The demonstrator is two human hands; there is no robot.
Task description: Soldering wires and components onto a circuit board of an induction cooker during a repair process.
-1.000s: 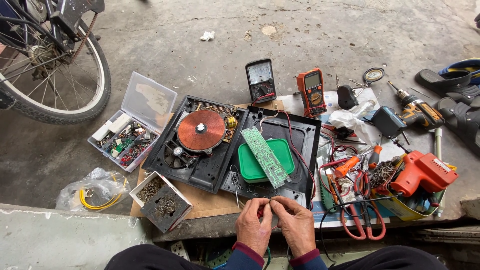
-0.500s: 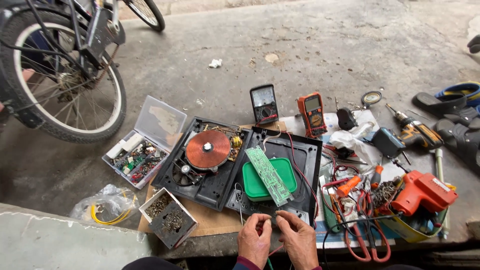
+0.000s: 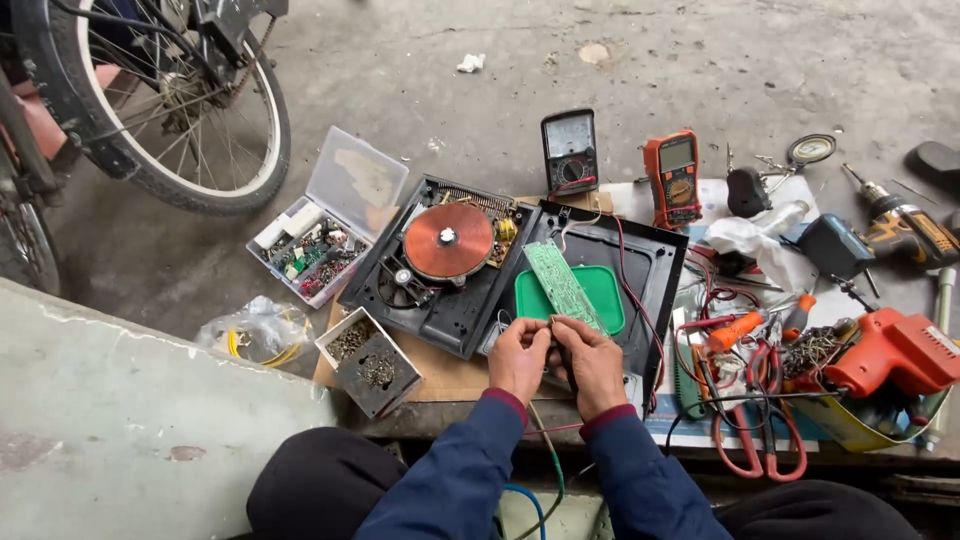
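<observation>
Moved: both my hands now higher, at the green circuit board [image 3: 562, 286] near end.
Left hand [image 3: 519, 358]: grip pinching something small; what, I cannot tell.
Right hand [image 3: 592, 364]: grip closed likewise, touching the left.

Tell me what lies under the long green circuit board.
The green circuit board lies slanted across a green panel set in the black casing half. Both hands, left hand and right hand, cover its near end, hiding what is beneath.

Two multimeters: black analog multimeter [image 3: 569, 152], orange digital multimeter [image 3: 673, 178]. Two drills: orange electric drill [image 3: 893, 352], cordless drill [image 3: 905, 232]. One green circuit board [image 3: 563, 285]. One copper coil [image 3: 448, 241]. One bicycle wheel [image 3: 170, 100]. Two hands: left hand [image 3: 519, 357], right hand [image 3: 592, 363].
</observation>
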